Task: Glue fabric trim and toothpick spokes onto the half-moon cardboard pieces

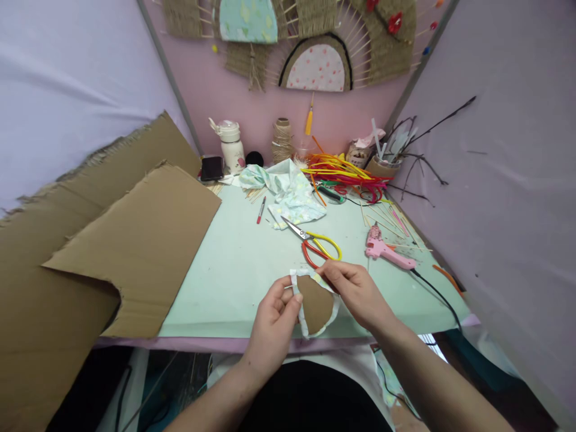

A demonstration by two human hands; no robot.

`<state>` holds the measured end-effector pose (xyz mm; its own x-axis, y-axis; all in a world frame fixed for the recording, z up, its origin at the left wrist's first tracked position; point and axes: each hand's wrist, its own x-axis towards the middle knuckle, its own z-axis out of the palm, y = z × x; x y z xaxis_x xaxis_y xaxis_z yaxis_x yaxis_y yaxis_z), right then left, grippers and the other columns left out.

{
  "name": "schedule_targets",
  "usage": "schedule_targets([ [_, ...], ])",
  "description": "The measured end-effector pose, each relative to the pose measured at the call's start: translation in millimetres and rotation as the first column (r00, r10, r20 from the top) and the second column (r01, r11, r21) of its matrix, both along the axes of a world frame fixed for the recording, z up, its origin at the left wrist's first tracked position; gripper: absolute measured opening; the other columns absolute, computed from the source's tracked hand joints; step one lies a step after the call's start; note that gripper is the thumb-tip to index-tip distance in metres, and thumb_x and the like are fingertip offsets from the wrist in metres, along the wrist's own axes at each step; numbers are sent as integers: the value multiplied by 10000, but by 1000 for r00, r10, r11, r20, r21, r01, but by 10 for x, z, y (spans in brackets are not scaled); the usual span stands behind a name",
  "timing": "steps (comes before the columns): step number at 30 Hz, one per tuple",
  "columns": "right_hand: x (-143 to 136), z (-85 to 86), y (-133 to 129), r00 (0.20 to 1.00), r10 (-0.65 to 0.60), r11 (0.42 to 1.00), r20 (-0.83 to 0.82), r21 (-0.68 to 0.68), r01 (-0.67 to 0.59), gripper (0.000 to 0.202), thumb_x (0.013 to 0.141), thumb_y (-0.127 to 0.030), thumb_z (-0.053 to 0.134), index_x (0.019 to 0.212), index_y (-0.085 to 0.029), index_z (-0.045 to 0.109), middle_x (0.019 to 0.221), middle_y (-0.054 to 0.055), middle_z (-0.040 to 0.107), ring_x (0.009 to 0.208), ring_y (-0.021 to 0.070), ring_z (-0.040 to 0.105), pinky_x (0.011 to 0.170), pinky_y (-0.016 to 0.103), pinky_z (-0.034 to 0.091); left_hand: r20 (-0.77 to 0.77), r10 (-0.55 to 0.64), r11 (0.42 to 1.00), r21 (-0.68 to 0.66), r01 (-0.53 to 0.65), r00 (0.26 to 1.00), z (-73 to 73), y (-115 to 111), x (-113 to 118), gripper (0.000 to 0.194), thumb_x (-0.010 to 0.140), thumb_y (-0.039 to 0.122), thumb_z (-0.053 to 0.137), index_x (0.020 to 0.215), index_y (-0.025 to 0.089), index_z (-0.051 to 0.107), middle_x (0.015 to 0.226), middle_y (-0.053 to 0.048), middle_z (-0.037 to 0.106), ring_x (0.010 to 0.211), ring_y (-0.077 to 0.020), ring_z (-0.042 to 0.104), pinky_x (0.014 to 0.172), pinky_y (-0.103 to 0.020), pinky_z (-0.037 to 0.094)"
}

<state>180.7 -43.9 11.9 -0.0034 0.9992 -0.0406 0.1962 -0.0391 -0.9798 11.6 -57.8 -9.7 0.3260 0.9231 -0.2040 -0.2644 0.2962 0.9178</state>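
A rounded cardboard piece (316,305) with light fabric folded over its edge is held up near the table's front edge. My left hand (279,312) pinches its left side between thumb and fingers. At its upper right, my right hand (353,291) has its fingers closed on the fabric border. Just beyond the hands lie scissors (304,235) with one red and one yellow handle, blades pointing to the upper left. Patterned fabric (292,195) is crumpled behind them. To the right, a pink glue gun (387,252) rests on the table.
Large cardboard sheets (148,240) cover the left side. At the back stand a white bottle (231,147), a twine spool (282,139), coloured cords (342,171) and a pot with branches (383,165). A red pen (261,210) lies mid-table. The glue gun's cable runs over the right front edge.
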Motion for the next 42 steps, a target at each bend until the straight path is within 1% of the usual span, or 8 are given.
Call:
schedule_targets([
  [6, -48, -45, -36, 973, -68, 957, 219, 289, 2, 284, 892, -399, 607, 694, -199, 653, 697, 17, 599, 697, 156, 536, 664, 280, 413, -52, -25, 999, 41, 27, 998, 23, -21, -10, 461, 891, 432, 620, 1247, 155, 527, 1062, -96, 727, 933, -206, 668, 678, -246, 479],
  [11, 25, 11, 49, 996, 77, 997, 44, 19, -78, 515, 944, -573, 439, 680, -174, 630, 583, -7, 489, 545, 113, 411, 506, 254, 329, -65, -60, 993, 100, 66, 996, 27, -20, -18, 400, 928, 396, 574, 1242, 153, 530, 1113, -106, 709, 989, -208, 657, 781, -274, 492],
  [13, 24, 26, 74, 996, 87, 996, 10, -25, -87, 476, 910, -573, 507, 663, -177, 600, 570, -24, 461, 535, 103, 393, 493, 243, 319, -82, -79, 990, 106, 88, 994, 26, -15, -17, 391, 928, 393, 571, 1233, 152, 534, 1084, -101, 715, 968, -205, 660, 784, -276, 491],
  [20, -34, -118, 37, 940, -64, 912, 334, 403, -81, 258, 909, -349, 591, 696, -211, 631, 693, 21, 578, 688, 157, 528, 661, 292, 411, -106, -64, 996, 50, 69, 992, -12, 5, -4, 363, 882, 396, 611, 1143, 151, 552, 1002, -85, 723, 926, -205, 666, 774, -276, 491],
  [26, 29, -85, 52, 985, 64, 988, 159, 130, -86, 361, 951, -408, 488, 689, -191, 610, 645, -5, 541, 607, 131, 493, 567, 260, 386, -98, -58, 994, 82, 66, 993, 1, 9, 10, 367, 913, 375, 570, 1193, 142, 523, 1044, -103, 716, 932, -201, 663, 777, -279, 491],
  [33, 21, -113, 40, 973, 18, 962, 232, 261, -80, 324, 911, -399, 587, 660, -195, 614, 673, 6, 560, 666, 144, 517, 649, 279, 397, -119, -51, 992, 109, 64, 992, 13, 14, 15, 352, 913, 374, 579, 1181, 148, 544, 1071, -100, 716, 958, -199, 658, 787, -265, 489],
  [38, 107, -67, 59, 988, 138, 984, 69, 101, -144, 504, 969, -552, 399, 773, -172, 665, 678, 6, 534, 608, 126, 454, 574, 265, 371, -57, -32, 996, 77, 36, 998, -24, 16, 18, 401, 906, 404, 600, 1214, 157, 532, 1103, -108, 713, 1004, -217, 656, 794, -275, 499],
  [42, 117, -42, 67, 984, 157, 986, 85, 45, -161, 371, 878, -509, 597, 733, -172, 650, 714, 3, 566, 678, 133, 496, 618, 252, 394, 1, -2, 999, 48, 2, 1000, -65, 19, 13, 411, 878, 400, 647, 1208, 176, 548, 1124, -104, 705, 1016, -214, 652, 797, -268, 503],
])
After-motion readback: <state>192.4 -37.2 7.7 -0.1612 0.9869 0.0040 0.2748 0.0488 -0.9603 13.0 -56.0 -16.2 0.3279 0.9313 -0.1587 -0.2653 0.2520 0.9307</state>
